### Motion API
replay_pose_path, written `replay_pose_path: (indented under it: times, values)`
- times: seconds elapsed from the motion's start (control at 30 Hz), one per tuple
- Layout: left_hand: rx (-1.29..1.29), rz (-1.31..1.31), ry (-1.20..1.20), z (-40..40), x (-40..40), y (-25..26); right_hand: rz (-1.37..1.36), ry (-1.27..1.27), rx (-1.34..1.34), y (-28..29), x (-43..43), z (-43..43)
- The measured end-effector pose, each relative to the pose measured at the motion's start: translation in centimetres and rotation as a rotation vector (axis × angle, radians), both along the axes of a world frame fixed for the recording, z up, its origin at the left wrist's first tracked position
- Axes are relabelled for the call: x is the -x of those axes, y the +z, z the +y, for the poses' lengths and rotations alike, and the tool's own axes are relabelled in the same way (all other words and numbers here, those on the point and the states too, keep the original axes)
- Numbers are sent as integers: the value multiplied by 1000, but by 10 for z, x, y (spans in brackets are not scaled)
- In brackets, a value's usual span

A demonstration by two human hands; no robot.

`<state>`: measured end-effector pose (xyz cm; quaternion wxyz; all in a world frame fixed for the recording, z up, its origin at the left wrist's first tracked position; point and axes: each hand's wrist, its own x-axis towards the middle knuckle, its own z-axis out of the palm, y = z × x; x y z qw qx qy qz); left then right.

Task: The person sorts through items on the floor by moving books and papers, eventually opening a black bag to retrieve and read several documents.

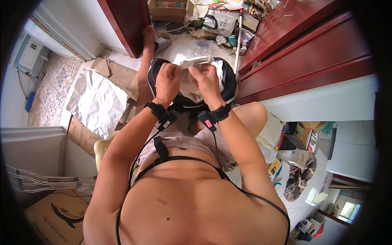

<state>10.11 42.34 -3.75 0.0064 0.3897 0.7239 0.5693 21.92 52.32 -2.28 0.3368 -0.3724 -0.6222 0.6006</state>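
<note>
My left hand (167, 82) and my right hand (208, 82) are raised in front of me, above an open black bag (229, 81) with a pale lining. Between them stretches a thin, see-through plastic piece (188, 81), with its edges at the fingers of both hands. Just beyond my fingertips lies crumpled white paper or sheeting (193, 61) at the bag's mouth. Both wrists wear black straps with small boxes and cables. What lies deeper in the bag is mostly hidden by my hands.
Crumpled white sheeting (96, 101) covers a low surface at left. Ahead, a cardboard box (170, 13), a printed white bag (220, 23) and a long white pole (239, 41) lie among clutter. Dark red doors (284, 61) stand to the right. Cardboard (58, 214) lies at lower left.
</note>
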Motion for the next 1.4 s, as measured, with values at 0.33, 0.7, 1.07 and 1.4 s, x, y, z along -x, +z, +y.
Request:
replay_pose_path:
  times: [0.33, 0.7, 1.07, 1.4]
  values:
    - [101, -518, -117, -25, 16, -14, -215, 307, 192, -20, -17, 20]
    - [188, -92, -10, -31, 25, 0, -520, 326, -487, -1, -6, 7]
    - [298, 134, -385, -81, 81, 42, -389, 748, -109, 72, -91, 113]
    - [299, -32, -864, -54, 37, 66, -625, 950, -433, 127, -64, 68]
